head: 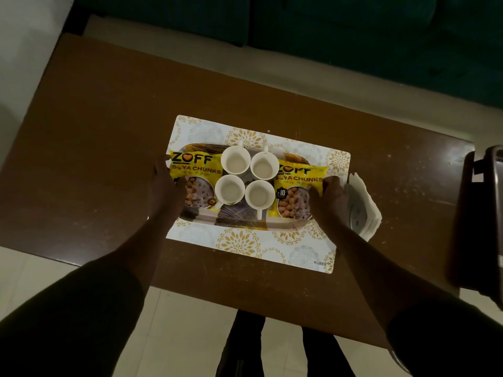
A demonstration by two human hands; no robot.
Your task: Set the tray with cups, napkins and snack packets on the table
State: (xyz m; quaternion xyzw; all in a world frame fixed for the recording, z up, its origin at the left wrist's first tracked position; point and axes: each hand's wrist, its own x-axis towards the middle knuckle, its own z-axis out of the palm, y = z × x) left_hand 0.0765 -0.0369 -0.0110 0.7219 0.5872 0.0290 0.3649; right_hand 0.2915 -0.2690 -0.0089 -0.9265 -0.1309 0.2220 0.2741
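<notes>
A patterned tray (236,219) sits on a white and gold placemat (245,246) on the brown table (95,148). It carries several white cups (235,160) in the middle and two yellow soya chunks packets, one at the left (194,165) and one at the right (298,180). A stack of white napkins (363,205) lies at the tray's right end. My left hand (166,186) grips the tray's left end, and my right hand (330,200) grips its right end, beside the napkins.
A dark chair or object (481,219) stands at the table's right edge. A dark green sofa (353,36) runs along the far side. Pale floor tiles (185,336) and my legs show below the near table edge.
</notes>
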